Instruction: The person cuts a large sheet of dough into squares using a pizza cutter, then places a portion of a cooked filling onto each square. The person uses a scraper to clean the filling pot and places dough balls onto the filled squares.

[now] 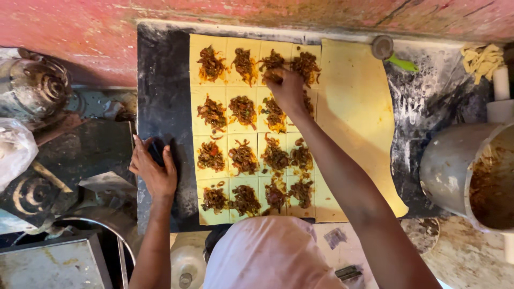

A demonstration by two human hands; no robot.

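On the dark desk, as seen from above:

Work surface: black, flour-dusted desk [163,69] set against a red wall [80,32] along its far edge.

Dough: yellow dough sheet [214,131] lies at the middle of the desk, cut into a grid of squares, four across and four deep.

Filling: brown vegetable filling mounds [243,158] sit one to a square, apart from each other.

Uncut portion: plain dough strip [356,107] adjoins the grid toward the right edge, bare of filling.

Right hand: right hand [286,88] reaches across the grid to the far row, fingers bunched downward on the filling of a square near the far edge; whether it pinches filling or only presses it cannot be told.

Left hand: left hand [155,168] rests flat on the bare desk near the left edge, just beside the grid, fingers spread, grasping nothing.

Cutter: round pastry wheel [383,47] with a green handle lies at the far edge, just beyond the plain strip.

Scraps: dough trimmings [482,60] are heaped at the far right corner.

Vessel: metal pot [471,174] holding brown filling stands at the right edge, tilted toward the viewer.

Left of desk: old motor [35,85] and metal clutter.
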